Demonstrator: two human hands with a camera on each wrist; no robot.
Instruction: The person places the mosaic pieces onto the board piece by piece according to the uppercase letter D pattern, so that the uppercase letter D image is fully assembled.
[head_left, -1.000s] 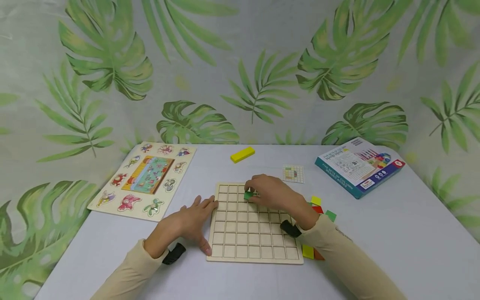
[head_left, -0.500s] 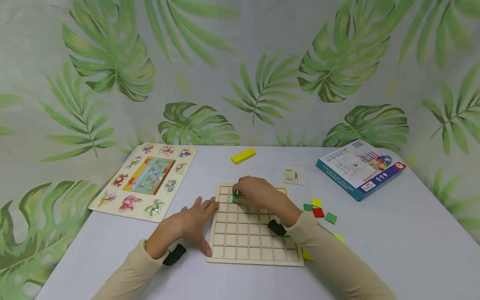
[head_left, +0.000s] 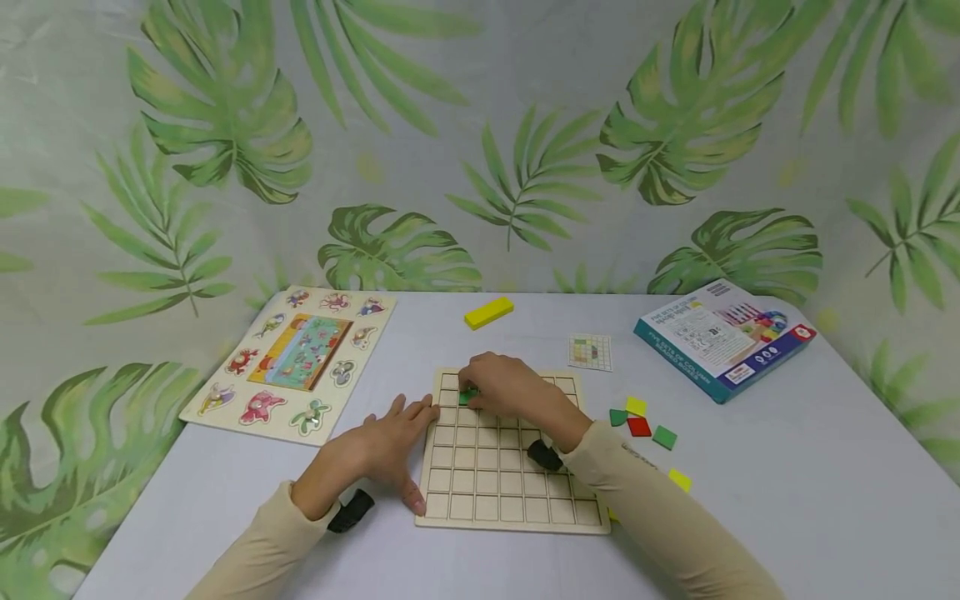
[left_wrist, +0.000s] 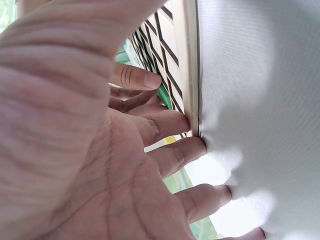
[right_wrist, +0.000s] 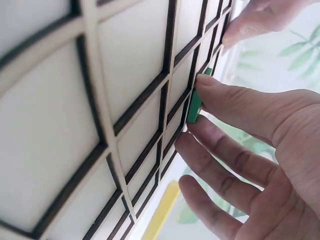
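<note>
A pale wooden grid board [head_left: 486, 482] lies on the white table, divided into square cells by raised ridges. My right hand [head_left: 510, 390] pinches a small green tile [head_left: 467, 397] between thumb and fingers at the board's upper left cells. In the right wrist view the green tile [right_wrist: 195, 104] sits tilted against the ridges, with the thumb on one edge. My left hand [head_left: 386, 442] rests along the board's left edge, fingers spread and thumb near the lower left corner. The left wrist view has its fingertips [left_wrist: 180, 120] touching the board's side and the tablecloth.
Right of the board lie loose tiles: a red tile [head_left: 639, 427], a green square tile [head_left: 664, 437], yellow tiles [head_left: 636, 406]. Behind are a yellow block [head_left: 489, 313], a pattern card [head_left: 590, 352] and a boxed set [head_left: 723, 337]. An animal puzzle board [head_left: 296, 362] lies left.
My right hand has moved left across the top of the board, carrying the green tile from about the third column to the second. My left hand has stayed at the board's edge.
</note>
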